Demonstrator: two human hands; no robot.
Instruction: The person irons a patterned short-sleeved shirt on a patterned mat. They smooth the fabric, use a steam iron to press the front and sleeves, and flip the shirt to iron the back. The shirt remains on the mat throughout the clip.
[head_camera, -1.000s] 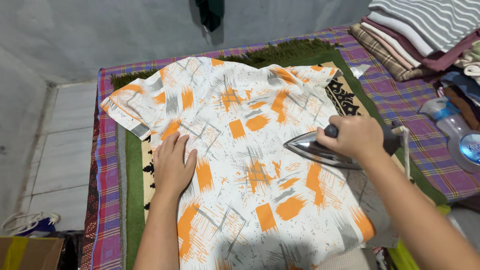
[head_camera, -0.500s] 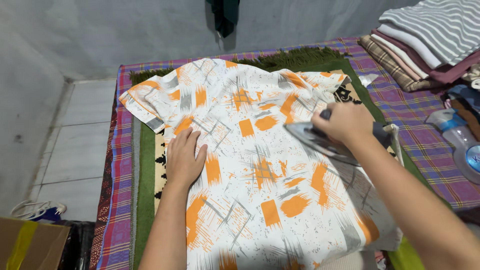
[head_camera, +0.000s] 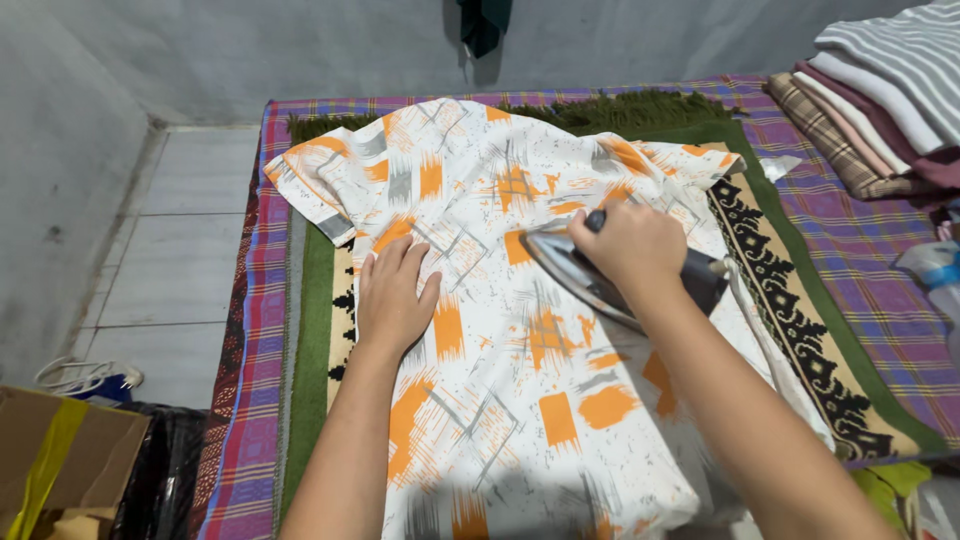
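Shirt (head_camera: 500, 330), white with orange and grey marks, lies spread on a green mat (head_camera: 305, 300). Left hand (head_camera: 393, 295) presses flat, fingers spread; right hand (head_camera: 630, 245) grips an iron (head_camera: 580, 270) mid-shirt. Upper sleeve area looks creased, so ironing seems unfinished.

Shirt (head_camera: 500, 330) lies on the mat (head_camera: 800, 330); iron (head_camera: 590, 275) rests on the shirt, folded clothes stack (head_camera: 880, 110) lies right of it, cardboard box (head_camera: 60, 460) left.
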